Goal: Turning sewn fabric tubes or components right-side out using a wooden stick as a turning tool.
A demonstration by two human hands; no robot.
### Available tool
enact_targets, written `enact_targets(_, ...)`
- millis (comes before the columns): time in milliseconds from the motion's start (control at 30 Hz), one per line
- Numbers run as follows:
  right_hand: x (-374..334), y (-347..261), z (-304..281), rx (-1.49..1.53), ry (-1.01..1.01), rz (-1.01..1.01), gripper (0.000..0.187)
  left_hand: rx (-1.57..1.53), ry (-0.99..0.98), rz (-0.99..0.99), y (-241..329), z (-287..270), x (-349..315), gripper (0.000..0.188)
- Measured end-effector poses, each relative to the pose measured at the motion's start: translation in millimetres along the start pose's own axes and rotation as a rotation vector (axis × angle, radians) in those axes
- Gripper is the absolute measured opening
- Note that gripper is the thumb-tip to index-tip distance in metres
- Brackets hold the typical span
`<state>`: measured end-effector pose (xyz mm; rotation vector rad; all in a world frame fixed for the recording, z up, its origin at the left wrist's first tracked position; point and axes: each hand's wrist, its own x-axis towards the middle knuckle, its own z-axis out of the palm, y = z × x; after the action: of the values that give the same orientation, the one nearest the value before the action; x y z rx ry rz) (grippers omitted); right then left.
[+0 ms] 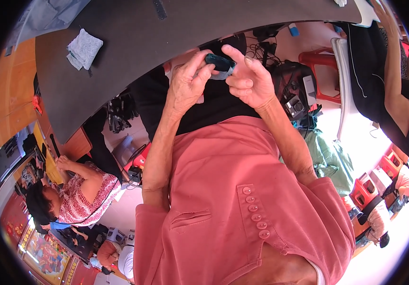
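Note:
Before my pink shirt, close to the table edge, both my hands are raised together. My left hand is closed, its thumb and fingertips pinching a small, glossy dark-teal piece. A pale grey-blue part shows along the lower side of that piece; I cannot tell its exact kind. My right hand is at the other end of the piece. Its upper fingers are stretched out and apart, while the lower ones are bent near the pale part. Whether they touch it is hard to see.
A dark table curves across the top, with a folded grey cloth on it. Cables and a black bag lie beyond my right arm, near a red stool and a green sack. Other people sit at left and right.

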<state>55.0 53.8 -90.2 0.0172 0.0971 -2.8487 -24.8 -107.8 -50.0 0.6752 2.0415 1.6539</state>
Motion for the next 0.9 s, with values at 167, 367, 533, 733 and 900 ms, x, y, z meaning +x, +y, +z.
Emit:
enact_targets(167,-1.4,2.5,-10.2,0.112,-0.079,-0.024,0.048,0.259,-0.099,-0.017,7.9,-7.2,4.1,0.017)
enact_targets(367,-0.7,1.0,0.9,0.102,-0.066,-0.031,0.045,0.224,-0.078,0.094,8.7,-7.9,5.0,0.006)
enact_targets(533,4.2,6.1,-1.5,0.105,-0.048,-0.069,0.039,0.252,0.110,0.151,-0.4,1.2,5.4,0.013)
enact_targets(733,9.8,13.2,-7.6,0.213,-0.140,-0.030,0.036,0.074,0.089,-0.001,13.0,6.8,3.0,0.028)
enact_targets(900,5.4,19.0,-5.4,0.269,-0.123,-0.045,0.036,0.417,-0.061,0.026,27.3,-4.8,2.2,0.026)
